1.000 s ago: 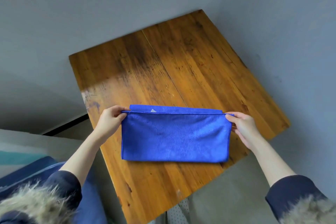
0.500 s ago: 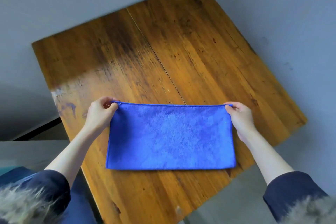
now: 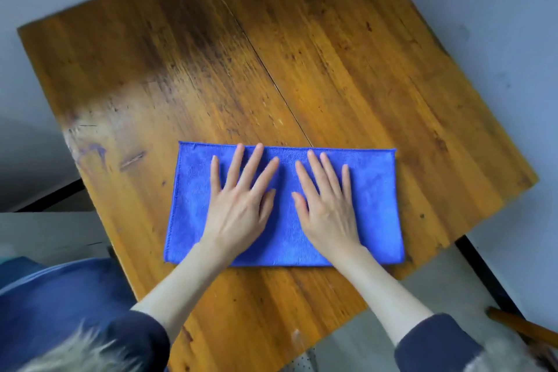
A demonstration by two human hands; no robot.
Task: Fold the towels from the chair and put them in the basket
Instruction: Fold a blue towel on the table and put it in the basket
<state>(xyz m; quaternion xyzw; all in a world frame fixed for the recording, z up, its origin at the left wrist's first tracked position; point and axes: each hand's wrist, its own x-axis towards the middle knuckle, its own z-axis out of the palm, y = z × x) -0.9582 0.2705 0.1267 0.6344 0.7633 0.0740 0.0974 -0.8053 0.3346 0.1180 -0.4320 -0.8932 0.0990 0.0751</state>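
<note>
Head view: worn wooden table (image 3: 362, 69) under towel (image 3: 374, 190).

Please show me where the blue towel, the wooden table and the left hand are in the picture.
blue towel (image 3: 374, 205), head view, bare cloth near its right end.
wooden table (image 3: 332, 54), head view, bare top beyond the towel.
left hand (image 3: 238, 205), head view, back of the hand, lying flat on the towel.

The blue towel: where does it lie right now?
In the head view, the blue towel lies flat on the wooden table's near half, under the left hand and right hand.
</note>
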